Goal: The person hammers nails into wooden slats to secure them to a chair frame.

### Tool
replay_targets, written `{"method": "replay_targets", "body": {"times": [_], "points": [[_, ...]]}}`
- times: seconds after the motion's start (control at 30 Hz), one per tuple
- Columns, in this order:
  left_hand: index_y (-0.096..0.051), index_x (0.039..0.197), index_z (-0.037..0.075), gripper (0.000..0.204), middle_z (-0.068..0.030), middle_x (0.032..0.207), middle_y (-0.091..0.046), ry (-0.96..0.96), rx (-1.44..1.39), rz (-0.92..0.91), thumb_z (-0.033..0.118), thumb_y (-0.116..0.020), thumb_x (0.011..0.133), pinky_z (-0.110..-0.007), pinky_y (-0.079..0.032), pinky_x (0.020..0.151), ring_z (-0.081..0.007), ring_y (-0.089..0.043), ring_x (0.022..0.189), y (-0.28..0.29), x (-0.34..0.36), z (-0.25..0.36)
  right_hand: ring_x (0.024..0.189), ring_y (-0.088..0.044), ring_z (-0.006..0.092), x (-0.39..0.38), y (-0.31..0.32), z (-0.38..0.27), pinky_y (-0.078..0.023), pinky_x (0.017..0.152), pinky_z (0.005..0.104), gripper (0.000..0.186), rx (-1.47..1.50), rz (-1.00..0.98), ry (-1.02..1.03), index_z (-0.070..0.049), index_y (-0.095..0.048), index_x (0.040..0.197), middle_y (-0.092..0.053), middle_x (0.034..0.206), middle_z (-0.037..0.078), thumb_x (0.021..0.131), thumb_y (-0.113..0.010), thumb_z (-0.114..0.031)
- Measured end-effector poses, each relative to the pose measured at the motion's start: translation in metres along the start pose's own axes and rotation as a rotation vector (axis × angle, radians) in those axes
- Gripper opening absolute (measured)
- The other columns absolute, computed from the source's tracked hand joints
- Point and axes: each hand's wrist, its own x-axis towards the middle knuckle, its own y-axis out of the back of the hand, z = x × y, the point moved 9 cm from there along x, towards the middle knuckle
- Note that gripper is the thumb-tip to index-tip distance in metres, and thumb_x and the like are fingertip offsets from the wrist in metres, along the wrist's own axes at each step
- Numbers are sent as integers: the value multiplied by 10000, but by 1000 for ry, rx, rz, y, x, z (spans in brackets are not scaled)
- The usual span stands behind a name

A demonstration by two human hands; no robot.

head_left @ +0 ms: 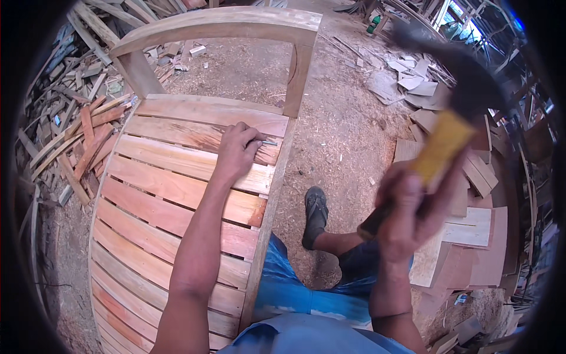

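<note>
A slatted wooden bench or chair [147, 189] with a raised frame at its far end stands left of my body. My left hand [239, 147] is closed in a pinch on a small thin metal piece, apparently a nail [269, 143], against an upper slat near the bench's right edge. My right hand [407, 200] grips a hammer with a yellow and dark handle [442, 144], raised right of the bench; its dark head [463, 79] is blurred by motion.
Loose wood offcuts [88, 135] are heaped at the left. Thin boards [477, 236] and scraps lie at the right, with a green bottle [372, 25] farther back. My sandalled foot [315, 215] rests on the chip-strewn ground [318, 153].
</note>
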Motion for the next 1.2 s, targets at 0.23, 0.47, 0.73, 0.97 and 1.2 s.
{"method": "replay_targets", "body": {"times": [0.23,0.47,0.73,0.97,1.2], "points": [[-813,1042,75,142,-122,1010,-672,20,-9,-16,116,-760,917,-449,-491,944,-344,-599,1029,-2,3,-2,529,-525,120,41,-7,-28,-444,413,268,760,114,199,294,-162,-99,1736,-603,767,58,1136,-561,-237],[-799,1017,65,114,-121,1000,-665,-27,13,20,108,-753,922,-458,-493,932,-349,-604,1014,-1,5,5,714,-708,368,-78,-78,136,-550,701,449,750,-386,-586,-415,-244,-324,1732,-700,858,258,1058,-612,-84],[-739,1020,54,92,-137,1090,-672,197,-22,188,83,-717,936,-497,-490,944,-386,-619,1053,31,-21,-20,645,-562,130,-26,-35,22,-491,624,299,685,-48,-187,-194,-113,-282,1735,-665,884,95,1108,-556,-115],[-746,1034,72,150,-145,1090,-679,152,-17,111,182,-707,939,-491,-486,973,-391,-626,1084,21,-16,-22,937,-769,398,-95,-82,116,-581,878,473,627,-562,-749,-293,-160,-434,1672,-756,1232,231,1074,-614,-107],[-809,1002,125,137,-97,991,-681,-60,6,65,158,-757,879,-456,-522,904,-339,-638,1009,17,-21,-6,715,-693,249,-61,-69,64,-555,679,421,712,-311,-452,-321,-223,-306,1744,-711,883,201,1099,-587,-110]]}}
